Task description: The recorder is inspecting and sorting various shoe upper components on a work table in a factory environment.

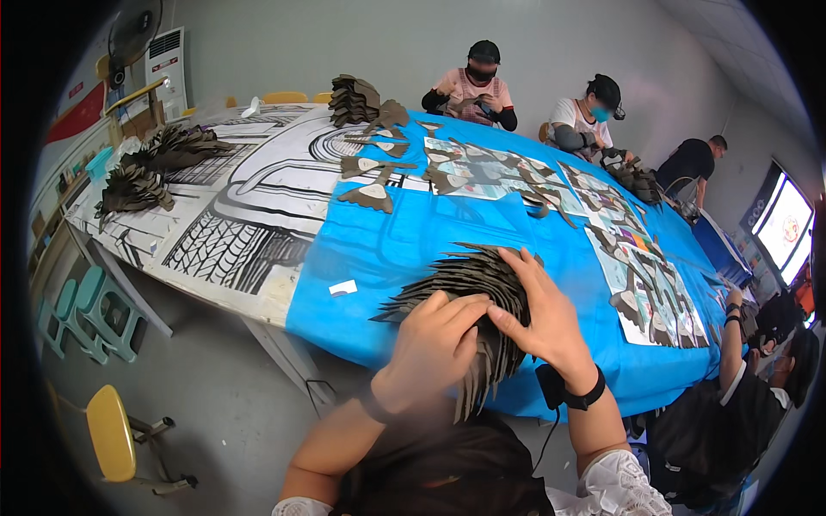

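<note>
A thick fanned stack of dark grey-brown cut pieces lies at the near edge of the blue-covered table. The pieces look thin, with jagged ends; I cannot tell their material. Over the stack's near side, my left hand has its fingers curled and pinched together, touching my right thumb. What those fingertips grip is hidden. Along the right side of the stack rests my right hand, its long fingers on the far edge and its thumb across the top, holding the pieces. Some pieces hang down toward my lap.
A small white paper lies left of the stack. Farther off are pieces with white patches, patterned sheets and another stack. Co-workers sit across and to the right. Green stools and a yellow chair stand left.
</note>
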A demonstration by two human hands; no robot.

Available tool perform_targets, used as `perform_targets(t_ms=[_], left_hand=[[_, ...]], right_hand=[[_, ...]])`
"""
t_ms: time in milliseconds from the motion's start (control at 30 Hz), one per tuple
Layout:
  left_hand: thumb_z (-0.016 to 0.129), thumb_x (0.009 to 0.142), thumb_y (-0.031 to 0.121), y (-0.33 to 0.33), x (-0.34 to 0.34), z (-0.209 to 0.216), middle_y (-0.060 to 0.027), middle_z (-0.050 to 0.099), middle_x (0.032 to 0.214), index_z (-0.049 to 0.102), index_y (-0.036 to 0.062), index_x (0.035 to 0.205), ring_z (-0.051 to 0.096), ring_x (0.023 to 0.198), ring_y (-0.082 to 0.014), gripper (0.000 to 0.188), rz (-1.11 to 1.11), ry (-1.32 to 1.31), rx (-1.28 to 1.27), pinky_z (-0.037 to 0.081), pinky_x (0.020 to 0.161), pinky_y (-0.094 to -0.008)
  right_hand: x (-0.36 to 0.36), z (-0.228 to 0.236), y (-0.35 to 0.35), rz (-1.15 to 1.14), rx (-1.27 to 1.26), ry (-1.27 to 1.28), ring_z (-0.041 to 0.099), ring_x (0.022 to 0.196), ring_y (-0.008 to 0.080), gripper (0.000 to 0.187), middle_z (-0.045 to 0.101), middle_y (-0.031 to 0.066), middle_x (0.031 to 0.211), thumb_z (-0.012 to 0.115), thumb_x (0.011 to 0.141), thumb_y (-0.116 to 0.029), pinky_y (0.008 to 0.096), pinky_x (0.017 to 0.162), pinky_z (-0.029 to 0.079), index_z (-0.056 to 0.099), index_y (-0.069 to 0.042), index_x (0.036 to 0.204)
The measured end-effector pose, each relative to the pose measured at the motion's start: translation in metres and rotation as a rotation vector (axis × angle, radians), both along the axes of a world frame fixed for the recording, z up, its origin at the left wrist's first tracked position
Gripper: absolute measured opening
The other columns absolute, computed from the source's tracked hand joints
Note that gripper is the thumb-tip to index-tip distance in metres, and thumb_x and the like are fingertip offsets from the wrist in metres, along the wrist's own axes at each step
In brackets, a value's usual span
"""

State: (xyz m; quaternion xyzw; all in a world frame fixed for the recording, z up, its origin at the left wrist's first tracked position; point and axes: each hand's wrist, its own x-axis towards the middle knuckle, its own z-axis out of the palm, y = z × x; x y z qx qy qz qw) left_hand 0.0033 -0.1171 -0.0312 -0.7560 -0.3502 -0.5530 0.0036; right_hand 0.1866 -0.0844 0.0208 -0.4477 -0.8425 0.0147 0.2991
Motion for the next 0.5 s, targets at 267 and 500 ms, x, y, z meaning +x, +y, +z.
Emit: perform_targets(t_ms=[267, 500], left_hand=[[0.065, 0.072, -0.005, -0.004, -0.001, -0.009, -0.0112, 0.067, 0.097, 0.065, 0.0008, 0.094, 0.061, 0.08, -0.0269, 0.022, -0.016, -0.247, -0.069, 0.05, 0.073, -0.0335], [0.057, 0.074, -0.009, -0.001, -0.001, -0.006, -0.0146, 0.065, 0.096, 0.065, -0.0018, 0.097, 0.06, 0.081, -0.0286, 0.025, -0.022, -0.165, 0.011, 0.05, 0.074, -0.0351]], right_hand=[[0.002, 0.002, 0.004, -0.014, -0.022, -0.038, 0.046, 0.126, 0.0464, 0.077, 0.042, 0.0287, 0.142, 0.064, 0.069, -0.026, 0.0497, 0.093, 0.049, 0.042, -0.028, 0.143], [0.009, 0.004, 0.008, 0.044, -0.088, 0.01, 0.047, 0.124, 0.0474, 0.072, 0.042, 0.0288, 0.142, 0.062, 0.073, -0.026, 0.0496, 0.094, 0.048, 0.043, -0.026, 0.142]])
